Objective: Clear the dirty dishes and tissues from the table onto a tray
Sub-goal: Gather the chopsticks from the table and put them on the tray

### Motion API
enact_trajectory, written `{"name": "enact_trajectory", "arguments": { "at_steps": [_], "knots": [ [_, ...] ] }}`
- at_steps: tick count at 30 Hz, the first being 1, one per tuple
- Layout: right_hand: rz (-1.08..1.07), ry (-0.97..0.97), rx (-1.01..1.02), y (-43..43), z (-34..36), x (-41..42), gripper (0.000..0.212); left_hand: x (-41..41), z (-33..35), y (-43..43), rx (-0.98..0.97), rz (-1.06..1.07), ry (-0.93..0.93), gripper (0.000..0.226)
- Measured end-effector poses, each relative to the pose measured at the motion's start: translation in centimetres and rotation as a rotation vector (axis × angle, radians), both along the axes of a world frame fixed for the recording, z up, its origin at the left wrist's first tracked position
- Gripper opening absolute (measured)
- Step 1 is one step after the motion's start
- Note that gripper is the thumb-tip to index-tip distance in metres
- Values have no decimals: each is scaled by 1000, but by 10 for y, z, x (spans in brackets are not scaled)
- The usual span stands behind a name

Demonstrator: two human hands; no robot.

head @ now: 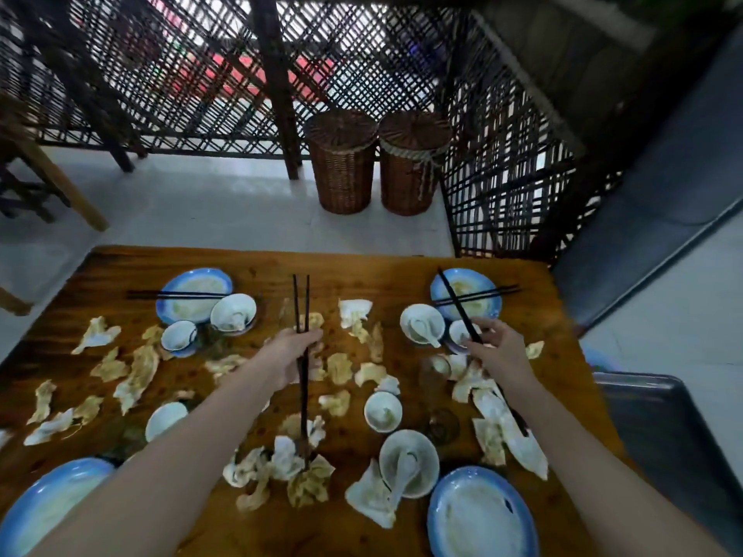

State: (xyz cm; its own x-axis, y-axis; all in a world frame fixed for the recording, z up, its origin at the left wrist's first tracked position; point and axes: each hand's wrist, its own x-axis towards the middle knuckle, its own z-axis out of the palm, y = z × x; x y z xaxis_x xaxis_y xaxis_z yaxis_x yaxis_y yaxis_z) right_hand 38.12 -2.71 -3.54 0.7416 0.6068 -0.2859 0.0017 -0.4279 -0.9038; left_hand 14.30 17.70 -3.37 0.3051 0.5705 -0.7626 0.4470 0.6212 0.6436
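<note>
My left hand (291, 353) grips a pair of black chopsticks (301, 307) upright over the middle of the wooden table (120, 271). My right hand (500, 351) holds another black chopstick (456, 303) that slants over the far right blue plate (488, 311); a further pair (498, 293) lies across that plate. Beside it stand a white bowl with a spoon (422, 325) and a small cup (458, 333). Crumpled tissues (136, 375) litter the table among several bowls and blue plates. A dark metal tray (663, 428) sits at the right edge.
A far left blue plate (195, 295) carries chopsticks (177, 294) with two white bowls (233, 313) beside it. Near plates lie at the bottom left (48, 504) and bottom right (480, 516). A clear glass (432, 373) stands mid-right. Two wicker baskets (341, 162) and a lattice screen stand beyond.
</note>
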Motion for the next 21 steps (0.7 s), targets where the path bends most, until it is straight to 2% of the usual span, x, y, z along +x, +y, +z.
{"name": "enact_trajectory", "arguments": {
  "at_steps": [3,9,14,17,21],
  "knots": [
    [-9,-27,0,-1,-6,28,29,20,-6,-1,-37,-30,22,21],
    [53,-106,-86,22,-32,76,32,51,-17,4,-55,102,-52,28],
    [101,-134,-171,50,-59,112,36,65,-24,16,-26,46,34,61],
    [144,-196,-212,68,-75,131,35,70,-29,26,-71,7,70,47],
    [238,-288,-291,88,-96,149,28,74,-36,38,-91,-79,116,61]
  ]
}}
